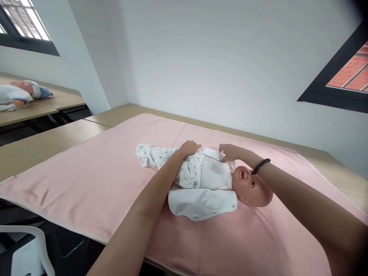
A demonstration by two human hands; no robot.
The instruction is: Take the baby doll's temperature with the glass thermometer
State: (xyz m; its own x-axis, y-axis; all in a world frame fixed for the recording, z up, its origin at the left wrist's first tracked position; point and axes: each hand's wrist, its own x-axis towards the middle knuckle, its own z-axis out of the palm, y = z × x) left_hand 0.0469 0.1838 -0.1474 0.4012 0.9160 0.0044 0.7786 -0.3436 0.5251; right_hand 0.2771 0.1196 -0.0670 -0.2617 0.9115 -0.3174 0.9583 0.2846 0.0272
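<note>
Pale walls point(218, 76) meet a wooden worktop point(69, 132) spread with a pink cloth point(94, 168), where a baby doll point(214, 178) lies on its back. Its long axis runs roughly left to right, the bald head point(260, 195) pointing right, the legs in patterned trousers point(163, 155) left. From below, the left arm stretches forward, its hand point(190, 147) palm-down at the doll's far hip, fingers bent. Angling in past the head, the right hand point(230, 151) curls its fingers at the white top's point(204, 203) far side. Whether either grips cloth, I cannot tell.
</note>
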